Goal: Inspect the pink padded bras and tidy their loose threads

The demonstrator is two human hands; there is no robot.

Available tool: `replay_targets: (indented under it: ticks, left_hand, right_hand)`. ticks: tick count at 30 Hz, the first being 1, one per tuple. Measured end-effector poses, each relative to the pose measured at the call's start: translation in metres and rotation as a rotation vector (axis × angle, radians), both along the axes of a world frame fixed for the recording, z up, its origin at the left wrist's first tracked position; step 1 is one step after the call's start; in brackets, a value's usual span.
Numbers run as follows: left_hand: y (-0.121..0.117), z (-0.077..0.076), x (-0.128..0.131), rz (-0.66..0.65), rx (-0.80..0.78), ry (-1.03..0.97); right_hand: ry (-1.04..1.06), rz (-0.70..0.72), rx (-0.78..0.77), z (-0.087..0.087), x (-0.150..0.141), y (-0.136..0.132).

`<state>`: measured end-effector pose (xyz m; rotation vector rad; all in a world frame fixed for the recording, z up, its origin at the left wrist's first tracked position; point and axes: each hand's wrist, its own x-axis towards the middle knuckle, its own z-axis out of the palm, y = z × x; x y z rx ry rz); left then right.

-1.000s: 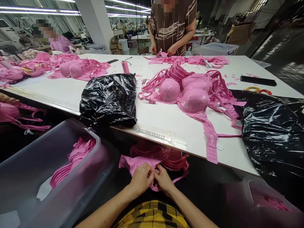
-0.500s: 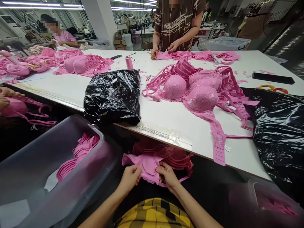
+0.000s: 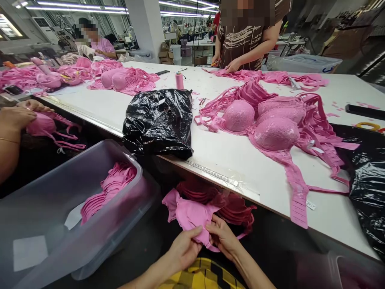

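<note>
A pink bra (image 3: 194,214) lies across my lap, just below the table edge, with its smooth inner side facing me. My left hand (image 3: 187,245) grips its lower edge between thumb and fingers. Close beside it, my right hand (image 3: 221,235) pinches the same bra at the right. Behind the held piece sits a stack of darker pink bras (image 3: 233,208), partly under the table and in shadow. On the tabletop, a pile of pink lace bras (image 3: 276,132) has its straps and wings spread toward the front edge.
A grey plastic bin (image 3: 99,160) with pink bras inside stands at the left. On the white table (image 3: 216,156) are a black plastic bag (image 3: 159,122), a thread spool (image 3: 179,81) and a measuring tape (image 3: 212,172). One co-worker's hands (image 3: 18,116) hold a bra at left; another person (image 3: 246,44) stands opposite.
My left hand has moved right, closer to my right hand, and now holds the bra's lower edge. The bra is turned and lifted slightly. The camera view has shifted left.
</note>
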<state>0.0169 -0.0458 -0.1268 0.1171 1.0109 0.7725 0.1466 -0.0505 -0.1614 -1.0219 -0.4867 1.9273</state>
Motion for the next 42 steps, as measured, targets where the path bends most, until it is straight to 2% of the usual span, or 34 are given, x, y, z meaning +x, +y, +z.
replay_targets:
  ticks: [3,7,10,13,15,18,22,24,28,30,33,36,39,42]
  left_hand:
    - [-0.005,0.003,0.001,-0.066,0.086,-0.068]
    - [-0.008,0.001,0.0,-0.121,0.182,0.029]
    - [-0.009,-0.006,0.001,-0.141,0.208,0.098]
    - [-0.008,-0.01,0.001,-0.099,0.261,0.173]
    - [-0.007,-0.009,-0.002,-0.094,0.28,0.211]
    - [-0.004,-0.005,-0.011,-0.121,0.23,0.159]
    - [0.005,0.001,-0.027,0.013,0.114,0.113]
    - [0.007,0.001,-0.031,0.032,0.152,0.167]
    - [0.005,-0.001,-0.028,0.014,0.318,0.366]
    - [0.004,0.0,-0.025,-0.021,0.348,0.418]
    - [0.006,0.007,-0.025,-0.009,0.278,0.356]
    - [0.011,0.014,-0.029,0.05,0.258,0.259]
    - [0.012,0.016,-0.03,0.039,0.333,0.306]
    - [0.009,0.014,-0.026,0.021,0.37,0.418]
  right_hand:
    - [-0.136,0.038,0.013,-0.004,0.001,-0.002]
    - [-0.312,0.091,-0.007,-0.01,-0.002,-0.004]
    - [-0.4,0.046,0.024,-0.012,-0.006,-0.006]
    - [-0.454,-0.033,0.075,-0.012,-0.008,-0.005]
    - [-0.449,-0.034,0.079,-0.011,-0.008,-0.003]
    - [-0.439,-0.037,0.103,-0.006,-0.004,-0.002]
    - [-0.424,-0.102,0.222,0.005,0.009,-0.011]
    - [-0.363,-0.083,0.208,0.009,0.015,-0.017]
    - [-0.226,-0.055,0.087,0.013,0.018,-0.022]
    - [-0.342,-0.063,0.121,0.016,0.015,-0.018]
    - [-0.569,-0.066,0.271,0.02,0.01,-0.009]
    - [-0.575,-0.029,0.321,0.022,0.009,-0.006]
    - [-0.492,-0.027,0.26,0.018,0.009,-0.008]
    - [-0.408,-0.122,0.121,0.009,0.006,-0.01]
